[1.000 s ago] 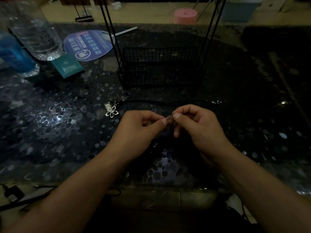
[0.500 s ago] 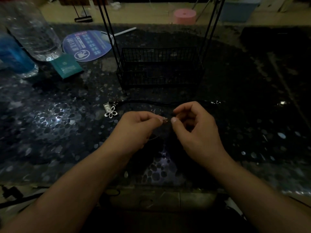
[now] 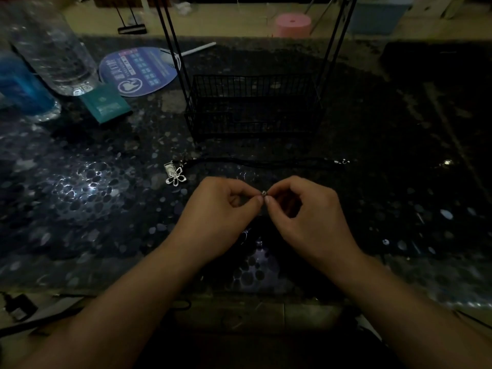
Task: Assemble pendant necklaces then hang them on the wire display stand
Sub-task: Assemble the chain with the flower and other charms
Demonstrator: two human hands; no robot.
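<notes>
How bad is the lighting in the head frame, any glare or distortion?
Head view: very dim, right tabletop nearly black; specular glare on the left; wide-angle bends the wire stand; small silver piece between both hands' fingertips is too tiny to resolve.

So half a second back the two hands had drifted apart a bit, and now they've closed up again: the right hand (image 3: pixel 308 217) slid toward 9 o'clock, fingertips meeting the left hand (image 3: pixel 221 211) around a tiny silver piece (image 3: pixel 263 193) pinched between them.
</notes>
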